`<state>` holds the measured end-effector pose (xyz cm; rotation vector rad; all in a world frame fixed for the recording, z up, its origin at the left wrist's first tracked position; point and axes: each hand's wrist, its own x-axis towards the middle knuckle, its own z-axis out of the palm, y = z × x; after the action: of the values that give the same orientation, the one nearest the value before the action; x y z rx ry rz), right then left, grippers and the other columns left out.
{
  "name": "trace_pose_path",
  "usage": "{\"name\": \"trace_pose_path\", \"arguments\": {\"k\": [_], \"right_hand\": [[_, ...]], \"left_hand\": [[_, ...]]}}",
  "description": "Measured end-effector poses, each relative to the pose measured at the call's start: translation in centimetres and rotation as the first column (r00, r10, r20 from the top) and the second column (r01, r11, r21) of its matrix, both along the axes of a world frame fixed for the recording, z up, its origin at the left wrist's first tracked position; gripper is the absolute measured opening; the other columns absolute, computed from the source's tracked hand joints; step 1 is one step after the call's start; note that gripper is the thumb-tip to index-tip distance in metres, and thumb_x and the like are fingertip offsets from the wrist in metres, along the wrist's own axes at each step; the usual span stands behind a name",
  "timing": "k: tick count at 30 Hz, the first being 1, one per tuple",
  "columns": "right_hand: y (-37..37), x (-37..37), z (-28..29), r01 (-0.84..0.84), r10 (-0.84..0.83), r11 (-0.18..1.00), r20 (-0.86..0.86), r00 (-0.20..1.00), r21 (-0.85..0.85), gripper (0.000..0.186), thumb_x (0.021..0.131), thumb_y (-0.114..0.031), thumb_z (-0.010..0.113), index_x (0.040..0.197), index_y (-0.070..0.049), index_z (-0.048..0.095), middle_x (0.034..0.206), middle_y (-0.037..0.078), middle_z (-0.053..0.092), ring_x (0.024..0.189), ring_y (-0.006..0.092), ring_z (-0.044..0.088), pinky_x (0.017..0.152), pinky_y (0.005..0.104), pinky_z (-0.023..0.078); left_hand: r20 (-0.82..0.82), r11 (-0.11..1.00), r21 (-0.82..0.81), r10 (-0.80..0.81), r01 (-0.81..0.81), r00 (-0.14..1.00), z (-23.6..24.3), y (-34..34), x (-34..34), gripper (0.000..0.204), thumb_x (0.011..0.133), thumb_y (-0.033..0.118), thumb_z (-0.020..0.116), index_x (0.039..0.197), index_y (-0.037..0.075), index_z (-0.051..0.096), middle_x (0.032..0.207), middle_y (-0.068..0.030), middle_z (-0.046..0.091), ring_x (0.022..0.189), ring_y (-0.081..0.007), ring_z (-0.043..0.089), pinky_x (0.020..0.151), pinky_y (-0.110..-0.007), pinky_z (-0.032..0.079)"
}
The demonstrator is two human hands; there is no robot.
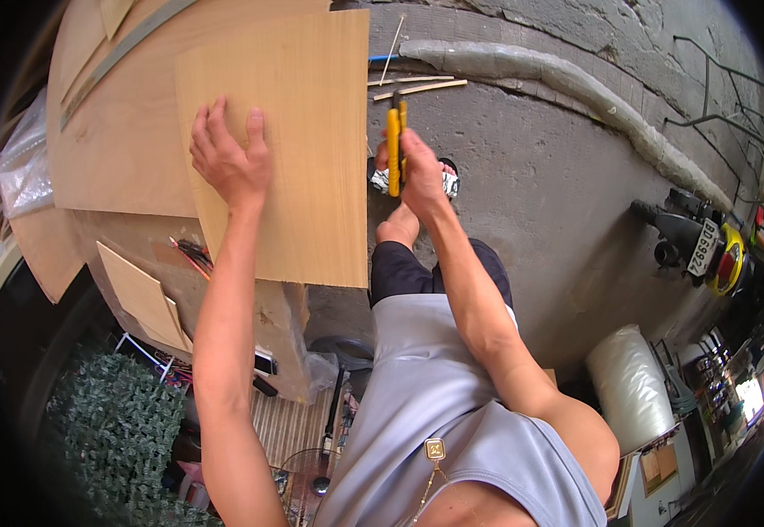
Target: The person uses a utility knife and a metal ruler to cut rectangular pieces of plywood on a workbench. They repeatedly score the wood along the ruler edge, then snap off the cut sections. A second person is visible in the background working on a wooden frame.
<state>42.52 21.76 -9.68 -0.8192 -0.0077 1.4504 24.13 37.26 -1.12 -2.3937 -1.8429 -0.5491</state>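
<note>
My left hand (231,160) lies flat with spread fingers on a thin plywood sheet (316,149). The sheet rests on the worktable, and its right edge reaches out over the floor. In my right hand (424,171) is a yellow and black utility knife (396,149), held upright with my fingers wrapped round its handle. It is just to the right of the sheet's edge, apparently apart from it. Whether the blade is out is too small to tell. A metal straightedge (127,54) lies on a larger board (118,171) to the left.
Pencils (194,256) and small wood panels (143,294) sit on the table's near part. Thin wood strips (419,89) lie on the concrete floor (558,202) beyond my foot. A motorbike (707,246) stands at right, with a bubble-wrap roll (630,386) nearer. Green artificial foliage (110,430) is lower left.
</note>
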Motion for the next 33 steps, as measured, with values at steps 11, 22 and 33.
{"name": "trace_pose_path", "arguments": {"k": [11, 22, 33], "right_hand": [[0.8, -3.9, 0.6, 0.084, -0.083, 0.996, -0.126, 0.989, 0.003, 0.034, 0.099, -0.035, 0.044, 0.097, -0.003, 0.056, 0.074, 0.008, 0.06, 0.068, 0.0155, 0.058, 0.061, 0.0277, 0.043], [3.8, -6.0, -0.5, 0.147, -0.12, 0.986, 0.274, 0.954, -0.078, 0.067, 0.098, -0.06, 0.045, 0.06, -0.006, 0.054, 0.053, -0.003, 0.049, 0.046, 0.0084, 0.043, 0.045, 0.0253, 0.031], [3.9, -6.7, -1.5, 0.125, -0.123, 0.992, 0.198, 0.972, 0.002, 0.065, 0.1, -0.055, 0.046, 0.067, -0.001, 0.061, 0.064, -0.004, 0.055, 0.06, 0.0051, 0.046, 0.055, 0.025, 0.035]], "left_hand": [[-0.006, 1.0, -0.019, -0.012, 0.012, 1.0, -0.2, 0.2, -0.3, 0.053, 0.09, 0.05, 0.059, 0.129, 0.014, 0.057, 0.137, -0.0151, 0.049, 0.128, -0.035, 0.044, 0.105, -0.051, 0.032], [0.006, 0.999, -0.035, -0.02, 0.02, 1.0, 0.0, 0.2, -0.3, 0.054, 0.091, 0.049, 0.058, 0.131, 0.013, 0.056, 0.137, -0.0172, 0.048, 0.128, -0.0357, 0.043, 0.106, -0.051, 0.031], [-0.082, 0.991, -0.111, 0.06, -0.069, 0.995, 0.7, -0.1, 0.3, 0.087, 0.072, 0.074, 0.067, 0.138, 0.021, 0.049, 0.143, -0.0144, 0.041, 0.134, -0.0342, 0.037, 0.109, -0.054, 0.027]]}}
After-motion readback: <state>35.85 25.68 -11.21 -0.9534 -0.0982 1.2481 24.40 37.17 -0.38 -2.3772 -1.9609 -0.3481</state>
